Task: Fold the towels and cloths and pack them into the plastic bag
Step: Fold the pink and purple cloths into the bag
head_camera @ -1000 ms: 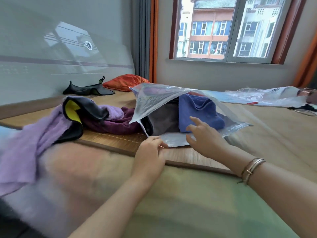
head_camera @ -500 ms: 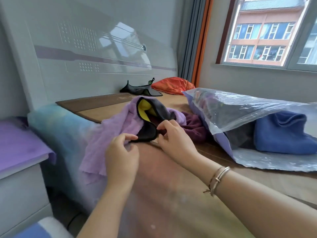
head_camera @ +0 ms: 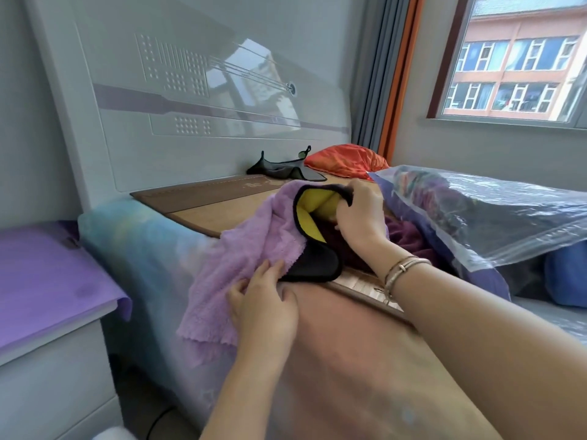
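Gripping the black-edged yellow cloth (head_camera: 313, 214), the right hand (head_camera: 360, 215) lifts one corner; left hand (head_camera: 263, 308) pinches its lower edge.

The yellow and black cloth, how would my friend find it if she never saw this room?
Start at the big clear plastic bag on the bed; beside it lies a heap of cloths. Both hands grip the yellow and black cloth there. Unlike the fluffy lilac towel and maroon cloth, it is yellow inside with black edging.
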`<state>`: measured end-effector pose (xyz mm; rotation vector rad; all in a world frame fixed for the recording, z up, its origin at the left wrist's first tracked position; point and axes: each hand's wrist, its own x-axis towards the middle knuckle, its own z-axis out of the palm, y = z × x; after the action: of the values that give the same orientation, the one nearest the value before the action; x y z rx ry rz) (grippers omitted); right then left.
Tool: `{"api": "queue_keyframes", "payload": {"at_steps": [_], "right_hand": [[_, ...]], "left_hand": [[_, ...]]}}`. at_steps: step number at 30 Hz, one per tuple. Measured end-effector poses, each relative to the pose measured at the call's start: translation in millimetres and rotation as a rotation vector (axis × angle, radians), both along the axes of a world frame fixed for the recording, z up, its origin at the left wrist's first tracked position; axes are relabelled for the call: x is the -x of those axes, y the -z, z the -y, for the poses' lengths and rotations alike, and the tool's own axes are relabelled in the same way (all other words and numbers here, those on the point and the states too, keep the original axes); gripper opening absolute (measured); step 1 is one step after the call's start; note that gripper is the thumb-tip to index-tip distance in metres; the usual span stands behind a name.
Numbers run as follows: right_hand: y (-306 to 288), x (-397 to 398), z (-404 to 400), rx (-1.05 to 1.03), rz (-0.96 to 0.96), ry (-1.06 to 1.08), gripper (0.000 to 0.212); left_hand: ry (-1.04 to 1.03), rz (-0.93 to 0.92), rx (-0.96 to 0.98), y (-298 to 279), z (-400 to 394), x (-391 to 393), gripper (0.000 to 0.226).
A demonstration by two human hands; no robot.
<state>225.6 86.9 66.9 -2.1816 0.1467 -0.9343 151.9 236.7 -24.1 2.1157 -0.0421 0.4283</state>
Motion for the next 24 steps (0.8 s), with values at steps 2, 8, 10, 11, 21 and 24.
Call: {"api": "queue_keyframes", "payload": {"at_steps": [2, 8, 10, 11, 21, 24], "right_hand": [[-8.5, 11.8, 6.3, -0.022, 0.093, 0.005, 0.018], [-57.0, 47.6, 32.7, -0.34, 0.258, -0.065, 0.012], [-70.7, 61.4, 39.0, -0.57, 0.243, -0.201, 0.016], [-75.1, 69.1, 42.0, -0.668, 0.218, -0.266, 0.023], [-94.9, 132.9, 79.9, -0.973, 0.234, -0.437, 0.038], [-90.1, 135.2, 90.5, -0.945, 0.165, -0.429, 0.033]], "left_hand": [[0.014, -0.064, 0.025, -3.1, 2.9, 3.1, 0.052], [0.021, -0.134, 0.023, -12.7, 13.1, 17.9, 0.047], [0.023, -0.147, -0.007, -15.8, 17.7, 23.4, 0.045], [0.029, -0.153, -0.009, -17.6, 20.1, 26.3, 0.045], [-0.011, -0.163, 0.023, -29.9, 39.7, 37.1, 0.046], [-0.113, -0.009, 0.02, -36.0, 42.8, 39.1, 0.041]]}}
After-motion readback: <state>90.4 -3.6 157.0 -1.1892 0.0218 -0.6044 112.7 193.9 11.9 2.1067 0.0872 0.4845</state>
